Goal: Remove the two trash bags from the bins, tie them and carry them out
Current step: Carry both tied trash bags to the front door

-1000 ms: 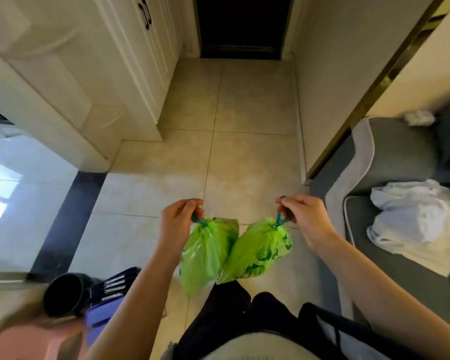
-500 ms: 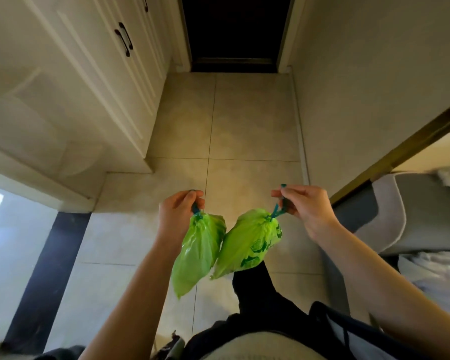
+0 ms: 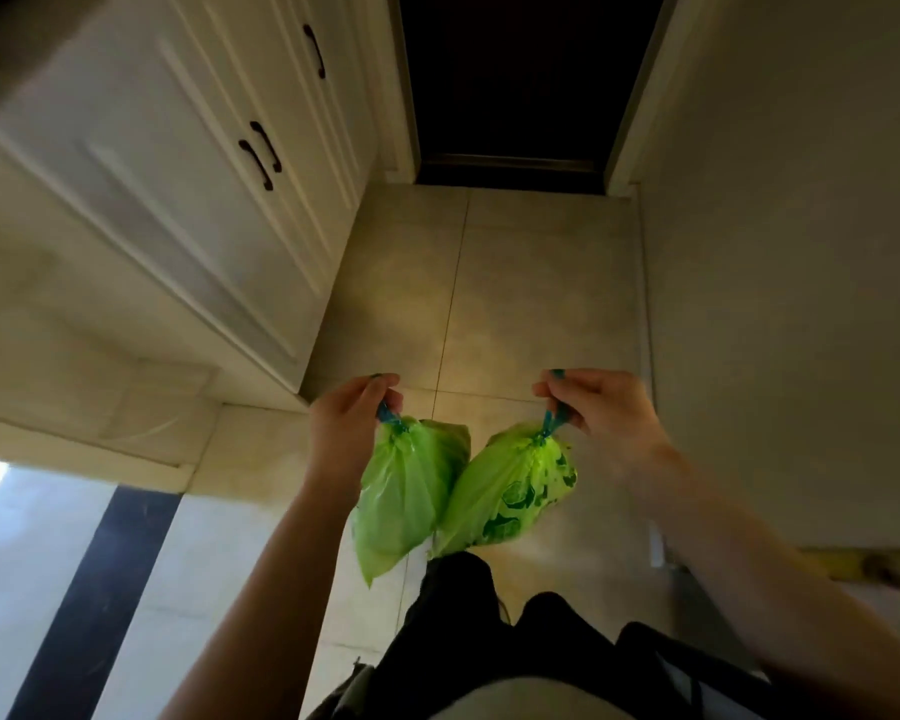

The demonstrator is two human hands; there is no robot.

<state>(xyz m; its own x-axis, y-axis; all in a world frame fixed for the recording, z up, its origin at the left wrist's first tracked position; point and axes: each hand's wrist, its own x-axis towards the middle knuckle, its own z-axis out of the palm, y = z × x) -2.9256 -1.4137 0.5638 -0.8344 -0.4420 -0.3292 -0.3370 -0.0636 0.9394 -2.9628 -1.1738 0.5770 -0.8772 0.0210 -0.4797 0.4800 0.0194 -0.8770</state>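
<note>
We hold one green trash bag in each hand, both already cinched at the neck by a blue drawstring. Our left hand [image 3: 352, 426] pinches the drawstring of the plain left bag [image 3: 401, 491], and our right hand [image 3: 601, 415] pinches the drawstring of the printed right bag [image 3: 510, 491]. The two bags hang in front of us at about 6 o'clock of the view's centre, their sides touching, clear of the tiled floor [image 3: 531, 283].

We judge the step in hand to be the carrying out. To do it well we keep the fingers curled tight round the thin strings, since a pinch this small could slip, and we keep the bags low and steady so they do not swing against our legs.

The dark doorway [image 3: 515, 75] lies straight ahead at 12 o'clock; whether a door stands shut there we cannot tell, as the opening is too dark to read. The white cabinet [image 3: 188, 200] runs along our 9 to 11 o'clock, its corner reaching out close to the left hand. The plain wall [image 3: 791, 252] closes the 1 to 3 o'clock side. Between them the floor gives an open lane toward the door, so we favour the middle and mind the cabinet corner on the left.
</note>
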